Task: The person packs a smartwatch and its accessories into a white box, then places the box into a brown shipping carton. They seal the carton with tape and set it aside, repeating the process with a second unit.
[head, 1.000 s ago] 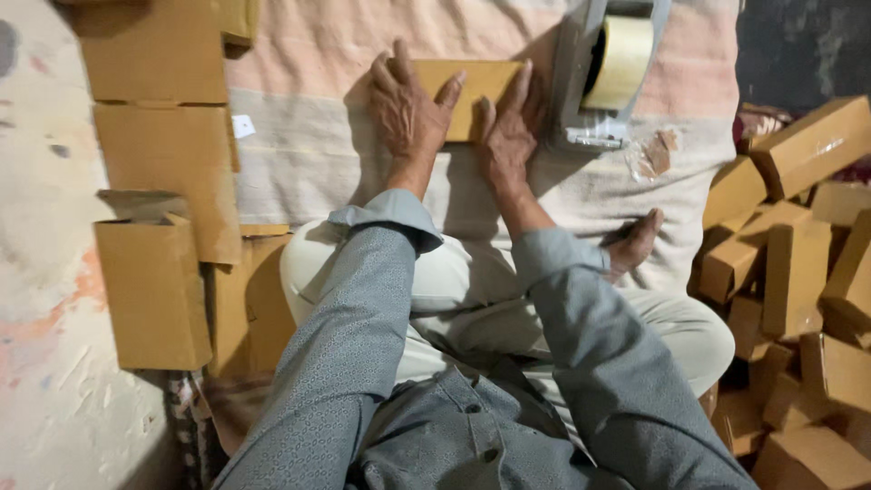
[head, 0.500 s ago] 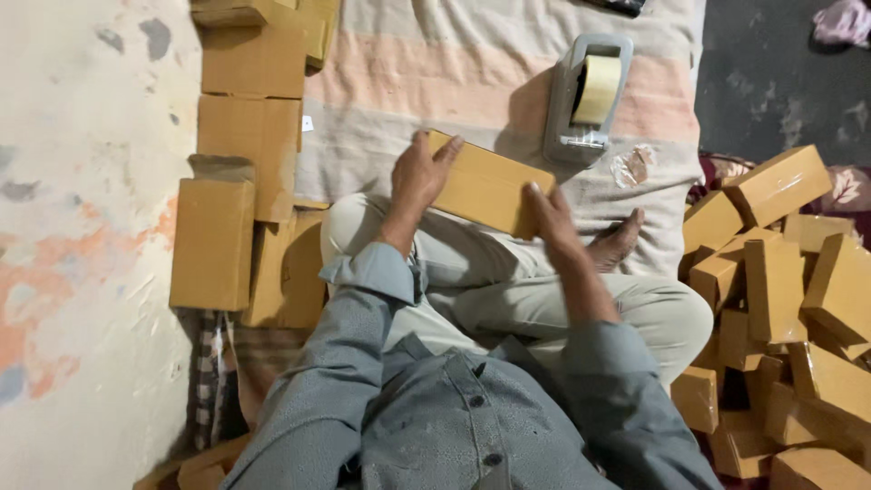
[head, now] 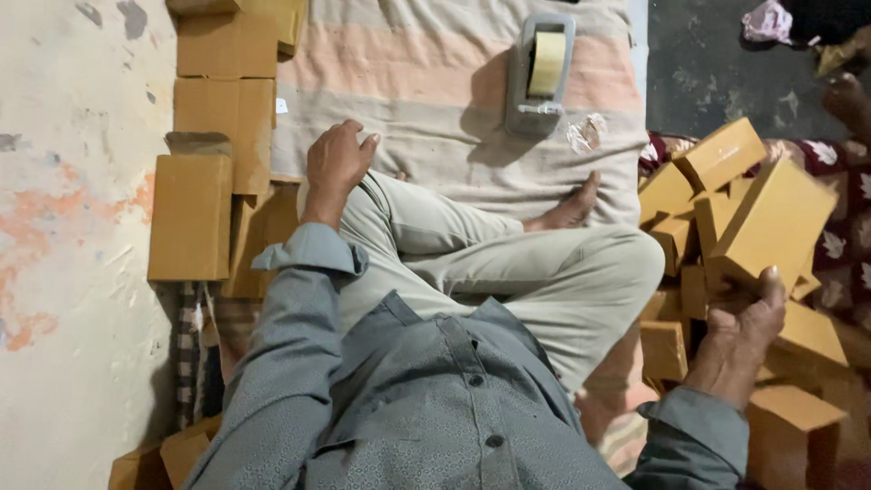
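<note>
2 hands are working apart: my right hand point(head: 746, 319) is gripping a tan cardboard box point(head: 773, 224) over the loose heap point(head: 699, 272), thumb pressing its edge to steady it. My left hand point(head: 336, 163) is resting empty, fingers loosely curled, on my knee point(head: 399, 213) beside the stacked boxes point(head: 227, 100), near the tape dispenser point(head: 540, 74)

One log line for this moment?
right hand: grips tan rectangular cardboard box | left hand: empty, on knee | grey tape dispenser: on cloth

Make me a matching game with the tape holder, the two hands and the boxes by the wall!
Things:
1. tape dispenser
2. right hand
3. left hand
4. row of boxes

Places:
A. resting on the knee, holding nothing
B. along the blanket's left edge
C. standing on the striped blanket
D. gripping a brown box over the pile

Pairs: 1-C, 2-D, 3-A, 4-B
</note>
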